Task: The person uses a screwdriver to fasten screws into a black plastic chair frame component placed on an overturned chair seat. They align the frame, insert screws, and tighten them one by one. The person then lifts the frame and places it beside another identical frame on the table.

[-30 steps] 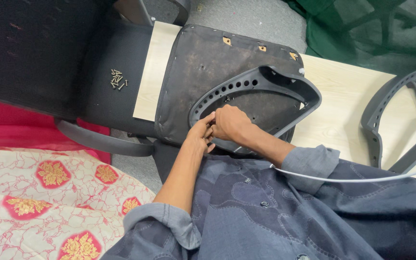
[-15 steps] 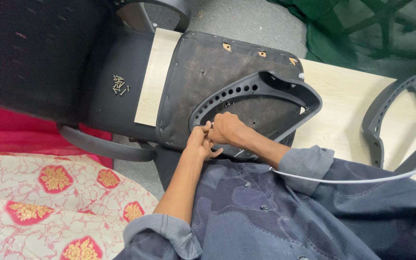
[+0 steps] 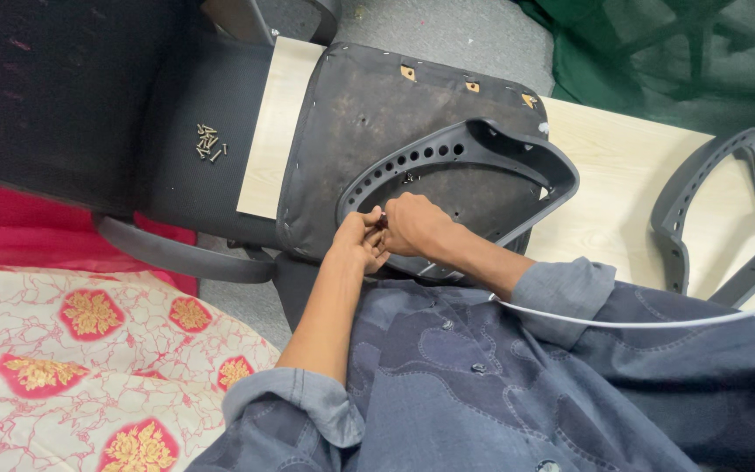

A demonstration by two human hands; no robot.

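Observation:
A dark upturned seat base (image 3: 377, 114) lies on a pale wooden board (image 3: 277, 122). On it rests a black plastic armrest (image 3: 500, 144) with a row of holes. My left hand (image 3: 358, 243) and my right hand (image 3: 419, 225) meet at the armrest's near left end. Their fingertips are closed together on a small dark fastener (image 3: 384, 220), pressed against the armrest; its exact shape is too small to make out. Both forearms come out of rolled blue-grey sleeves.
A small heap of brass screws (image 3: 210, 142) lies on the black chair (image 3: 176, 105) to the left. A second black armrest (image 3: 727, 210) lies on the pale table at right. A white cable (image 3: 640, 322) crosses my lap. Red-and-cream patterned cloth (image 3: 89, 350) lies lower left.
My hands have stayed together at the armrest's near end, with only small finger shifts. The view has moved slightly.

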